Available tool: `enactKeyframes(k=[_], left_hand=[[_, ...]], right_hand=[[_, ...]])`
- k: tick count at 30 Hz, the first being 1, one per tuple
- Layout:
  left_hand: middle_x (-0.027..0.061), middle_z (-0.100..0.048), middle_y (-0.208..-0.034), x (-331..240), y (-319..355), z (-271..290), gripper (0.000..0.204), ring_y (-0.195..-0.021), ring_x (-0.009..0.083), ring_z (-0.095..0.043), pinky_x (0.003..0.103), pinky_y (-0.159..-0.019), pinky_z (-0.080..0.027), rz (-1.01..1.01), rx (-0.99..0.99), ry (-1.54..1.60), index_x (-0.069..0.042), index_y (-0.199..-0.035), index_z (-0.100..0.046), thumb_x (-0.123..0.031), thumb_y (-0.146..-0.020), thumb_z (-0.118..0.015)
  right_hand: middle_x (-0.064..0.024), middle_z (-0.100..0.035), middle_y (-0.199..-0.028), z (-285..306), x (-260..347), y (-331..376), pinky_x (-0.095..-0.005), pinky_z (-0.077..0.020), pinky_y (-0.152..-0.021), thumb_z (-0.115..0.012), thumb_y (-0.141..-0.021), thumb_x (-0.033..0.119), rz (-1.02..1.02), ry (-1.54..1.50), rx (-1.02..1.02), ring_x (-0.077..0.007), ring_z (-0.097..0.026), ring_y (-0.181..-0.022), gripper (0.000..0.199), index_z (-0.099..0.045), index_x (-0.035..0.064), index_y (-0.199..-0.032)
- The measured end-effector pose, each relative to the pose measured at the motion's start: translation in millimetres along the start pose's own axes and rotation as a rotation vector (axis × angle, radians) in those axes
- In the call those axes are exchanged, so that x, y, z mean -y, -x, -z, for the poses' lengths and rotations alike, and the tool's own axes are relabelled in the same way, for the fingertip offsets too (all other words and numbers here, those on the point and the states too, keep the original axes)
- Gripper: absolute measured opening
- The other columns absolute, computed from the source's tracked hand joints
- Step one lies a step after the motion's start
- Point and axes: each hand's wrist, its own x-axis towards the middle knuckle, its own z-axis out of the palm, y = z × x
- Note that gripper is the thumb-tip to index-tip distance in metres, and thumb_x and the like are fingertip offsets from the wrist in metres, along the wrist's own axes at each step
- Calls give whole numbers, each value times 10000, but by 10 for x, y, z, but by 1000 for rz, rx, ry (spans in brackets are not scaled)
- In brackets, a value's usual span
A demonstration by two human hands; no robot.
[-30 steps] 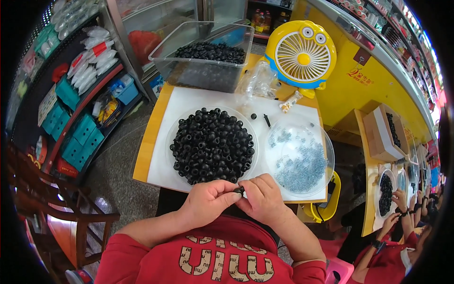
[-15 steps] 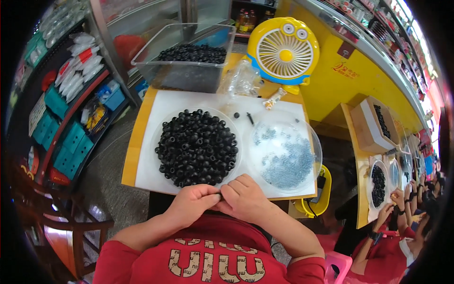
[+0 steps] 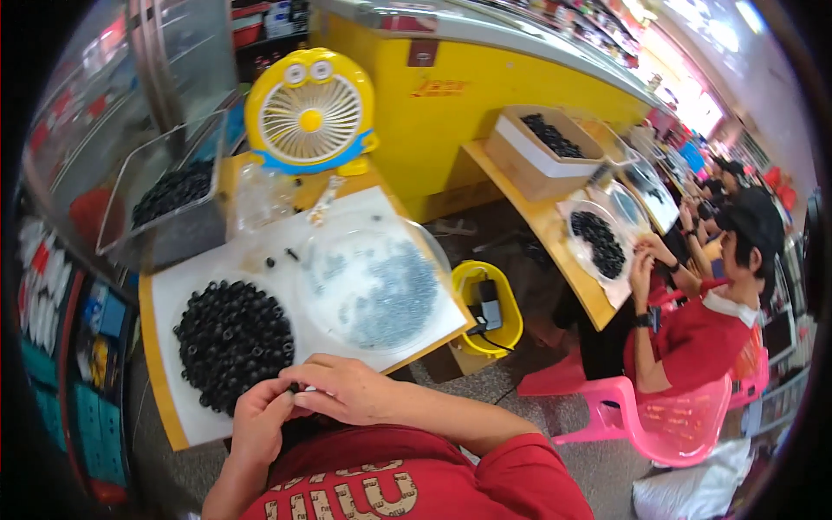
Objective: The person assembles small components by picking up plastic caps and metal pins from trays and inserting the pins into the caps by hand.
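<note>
My left hand (image 3: 260, 419) and my right hand (image 3: 344, 388) meet at the table's near edge, both with fingers closed. Between their fingertips a small black piece (image 3: 293, 387) shows in part; my fingers hide most of it. Just beyond them is a heap of round, hollow black pieces (image 3: 234, 338) in a shallow clear round tray. To its right, another clear round tray (image 3: 316, 325) carries many tiny bluish, see-through bits (image 3: 394, 299). A loose round black piece (image 3: 270, 262) and a short black stick-like piece (image 3: 292, 255) lie beyond the trays.
At the back left stands a clear bin (image 3: 165, 243) of black pieces. A yellow fan (image 3: 310, 121) and crumpled clear bags (image 3: 260, 199) are at the back. A yellow bucket (image 3: 511, 328) sits on the floor to the right. Farther right, a co-worker in red (image 3: 693, 347) handles pieces at another table.
The whole view has swung to the right, so my table now sits farther left and more of the co-workers shows. My hands stay together at the table's near edge.
</note>
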Motion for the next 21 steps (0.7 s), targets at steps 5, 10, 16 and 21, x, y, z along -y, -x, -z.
enactKeyframes(k=[5, 10, 16, 21], left_hand=[[97, -581, -755, 28, -103, -69, 137, -616, 141, -557, 246, -592, -471, -45, 50, -154, 49, -897, -530, -48, -818, -473], [117, -574, -714, 18, -201, -107, 131, -590, 168, -561, 273, -556, -481, 14, 169, -90, 47, -891, -523, -37, -824, -447], [126, -582, -736, 56, -233, -92, 141, -594, 185, -577, 282, -571, -498, 17, 230, -64, 47, -901, -525, -50, -829, -453], [112, -582, -759, 95, -16, -1, 151, -607, 176, -572, 278, -584, -491, -32, 68, -36, 45, -918, -532, -57, -827, -467]], right_hand=[[-115, -515, -712, -4, -86, 44, -332, -441, -587, -524, -787, 89, -49, -125, -70, -285, -540, -661, 73, -527, 38, -839], [-149, -485, -697, 37, -94, 82, -380, -410, -607, -458, -793, 76, -65, -103, -87, -336, -501, -691, 77, -436, 23, -741], [-126, -505, -712, 50, -82, 111, -355, -422, -601, -493, -794, 73, -61, -102, -144, -310, -521, -697, 42, -477, 35, -802], [-109, -514, -737, -158, -79, 65, -343, -424, -634, -494, -804, 113, -20, -171, -127, -290, -516, -720, 94, -524, 32, -843]])
